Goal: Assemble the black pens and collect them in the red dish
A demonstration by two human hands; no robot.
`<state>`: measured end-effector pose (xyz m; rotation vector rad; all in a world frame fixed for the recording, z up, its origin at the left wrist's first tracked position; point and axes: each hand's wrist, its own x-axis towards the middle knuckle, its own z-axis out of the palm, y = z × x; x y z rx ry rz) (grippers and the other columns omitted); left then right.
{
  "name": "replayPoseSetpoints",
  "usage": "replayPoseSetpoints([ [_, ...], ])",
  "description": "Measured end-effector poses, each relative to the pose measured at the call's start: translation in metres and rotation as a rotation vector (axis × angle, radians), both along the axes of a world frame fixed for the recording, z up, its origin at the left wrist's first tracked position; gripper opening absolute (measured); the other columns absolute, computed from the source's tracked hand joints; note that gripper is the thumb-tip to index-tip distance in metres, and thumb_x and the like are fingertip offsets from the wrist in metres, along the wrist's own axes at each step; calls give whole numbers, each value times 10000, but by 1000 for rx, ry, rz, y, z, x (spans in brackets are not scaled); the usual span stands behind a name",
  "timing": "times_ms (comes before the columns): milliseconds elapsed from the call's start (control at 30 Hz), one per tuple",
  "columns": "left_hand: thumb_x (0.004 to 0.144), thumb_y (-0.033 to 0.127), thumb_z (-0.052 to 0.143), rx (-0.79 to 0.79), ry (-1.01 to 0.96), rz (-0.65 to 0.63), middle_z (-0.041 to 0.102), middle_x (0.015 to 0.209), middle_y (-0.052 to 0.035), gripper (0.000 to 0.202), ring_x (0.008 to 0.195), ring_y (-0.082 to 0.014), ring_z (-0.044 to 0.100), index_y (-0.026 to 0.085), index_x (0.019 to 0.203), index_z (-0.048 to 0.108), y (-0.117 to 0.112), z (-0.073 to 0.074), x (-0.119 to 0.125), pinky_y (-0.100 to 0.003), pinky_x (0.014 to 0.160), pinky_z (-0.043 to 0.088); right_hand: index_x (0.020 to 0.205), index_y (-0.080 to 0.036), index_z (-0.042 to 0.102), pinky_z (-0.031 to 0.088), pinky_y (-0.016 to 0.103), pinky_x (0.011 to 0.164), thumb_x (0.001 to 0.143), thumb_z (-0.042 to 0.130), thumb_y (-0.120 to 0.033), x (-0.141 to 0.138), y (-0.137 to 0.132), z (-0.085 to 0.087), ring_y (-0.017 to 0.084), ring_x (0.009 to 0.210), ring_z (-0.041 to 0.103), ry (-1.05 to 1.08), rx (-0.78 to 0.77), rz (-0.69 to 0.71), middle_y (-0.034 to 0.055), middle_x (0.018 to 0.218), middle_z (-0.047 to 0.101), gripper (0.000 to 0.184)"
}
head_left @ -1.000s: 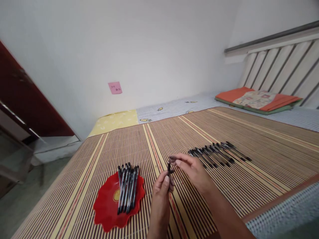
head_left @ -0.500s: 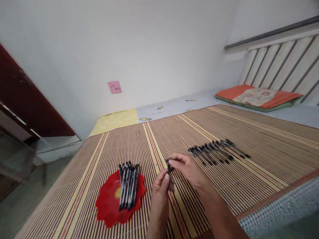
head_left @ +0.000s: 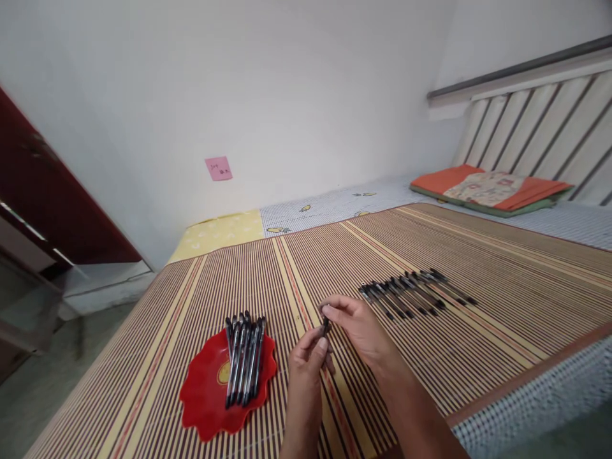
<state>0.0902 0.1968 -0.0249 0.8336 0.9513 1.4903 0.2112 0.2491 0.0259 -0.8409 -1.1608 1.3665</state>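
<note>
Both hands meet over a striped bamboo mat (head_left: 502, 268) on a bed. My left hand (head_left: 308, 363) grips the lower part of a dark pen (head_left: 325, 328), which stands nearly upright. My right hand (head_left: 356, 325) pinches the pen's top end with thumb and fingers. A red wavy-edged plate (head_left: 201, 398) lies to the left of my hands, and several black pens (head_left: 243, 360) rest on it side by side. To the right, a row of several more pens (head_left: 414, 293) lies on the mat.
An orange and green folded cushion (head_left: 492, 188) lies at the far right by a slatted headboard (head_left: 540, 134). A pink note (head_left: 218, 168) sticks to the white wall. A dark red door (head_left: 43, 197) and bare floor are at the left, past the bed's edge.
The two hands have drawn closer together on the pen, and the pen shows less above my left hand. The view shifted slightly.
</note>
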Motion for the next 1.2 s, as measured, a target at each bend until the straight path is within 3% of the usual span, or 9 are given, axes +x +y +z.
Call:
replayPoseSetpoints([
  [133, 706, 349, 837, 15, 22, 46, 676, 772, -20, 317, 555, -94, 532, 159, 953, 774, -1, 5, 1, -231, 566, 470, 783, -196, 696, 464, 273, 686, 641, 864, -345, -2, 0, -2, 141, 706, 599, 39, -71, -4, -26, 720, 651, 265],
  [233, 733, 359, 813, 12, -12, 21, 636, 683, 5, 318, 511, -90, 516, 157, 972, 760, 1, 3, 0, -219, 525, 450, 931, -214, 741, 493, 304, 769, 707, 826, -391, 0, 0, -4, 186, 863, 649, 81, -44, 77, 22, 863, 709, 299],
  [300, 766, 354, 790, 14, -25, -8, 623, 669, 11, 300, 519, -88, 522, 157, 989, 752, 1, 1, -1, -209, 532, 441, 961, -219, 757, 499, 317, 766, 762, 775, -423, 1, 0, -7, 199, 875, 649, 80, -36, 87, 36, 859, 712, 285],
  [500, 741, 349, 813, 29, 57, 39, 671, 741, -10, 302, 544, -104, 581, 159, 967, 750, 2, -1, -2, -239, 591, 481, 745, -196, 686, 465, 271, 657, 675, 851, -379, -1, 0, -8, 132, 670, 573, 73, -101, -11, -27, 699, 625, 256],
  [600, 747, 342, 810, 38, 37, 50, 673, 738, -6, 286, 543, -100, 581, 163, 960, 748, 3, -2, -2, -231, 589, 473, 811, -200, 685, 467, 263, 656, 672, 860, -382, -2, 0, -8, 133, 694, 584, 106, -120, 41, -20, 751, 643, 288],
  [700, 777, 321, 789, 16, -34, -4, 670, 746, -3, 260, 545, -83, 560, 162, 977, 744, 2, -3, -2, -211, 586, 448, 939, -203, 727, 470, 260, 663, 784, 774, -419, 0, 0, -10, 139, 737, 595, 128, -71, 132, 17, 837, 678, 270],
  [833, 763, 319, 796, 0, -61, -35, 664, 743, -2, 258, 545, -84, 559, 157, 958, 746, 3, -4, -1, -212, 589, 445, 855, -192, 736, 421, 244, 566, 782, 768, -416, 0, -1, -10, 121, 620, 541, 59, -71, 91, -5, 703, 633, 237],
  [1000, 733, 372, 795, 2, 173, 141, 712, 764, -35, 314, 616, -164, 643, 157, 957, 751, 0, -2, -5, -276, 657, 500, 705, -177, 688, 417, 248, 540, 693, 814, -449, -11, -2, -11, 119, 587, 520, 39, -87, -25, -19, 643, 594, 300],
  [1200, 800, 328, 716, 115, 557, 397, 724, 789, -46, 194, 736, -211, 674, 195, 931, 768, -9, 3, -8, -288, 707, 493, 779, -204, 703, 502, 303, 611, 729, 761, -546, -30, 1, -27, 187, 662, 619, 18, -67, -83, 2, 636, 630, 350],
])
